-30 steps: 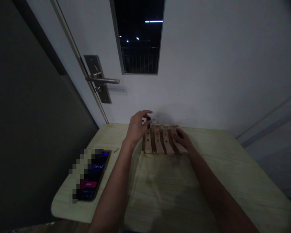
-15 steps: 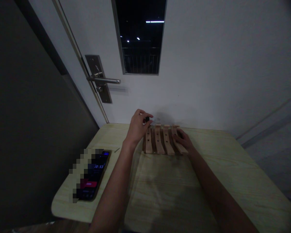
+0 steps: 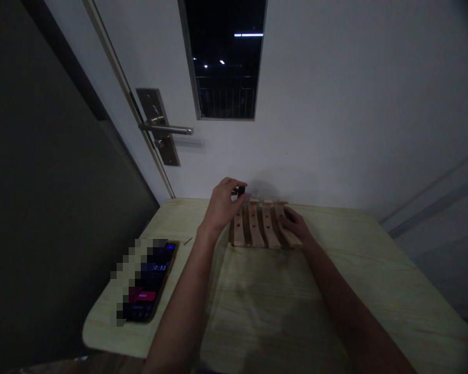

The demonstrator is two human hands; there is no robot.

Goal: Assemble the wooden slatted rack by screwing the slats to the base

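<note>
A wooden slatted piece (image 3: 258,228) lies near the far edge of the table. It has several wavy light strips with dark round spots on them, over a darker base. Above its far left corner, my left hand (image 3: 224,202) pinches a small black object (image 3: 241,191) between thumb and fingers; its kind is not clear. The left fingers hide part of the leftmost strip. At the other end, my right hand (image 3: 294,223) grips the right side of the slatted piece, fingers curled over the rightmost strip.
A phone (image 3: 151,283) with a lit screen lies on the table (image 3: 253,301) to the left, partly pixelated. A small thin stick-like piece (image 3: 187,241) lies beside it. Behind the table stands a white door (image 3: 315,114) with a metal handle (image 3: 173,129) and a dark window.
My left hand and the small black object in it have shifted slightly to the right. My right hand and the slatted piece look the same.
</note>
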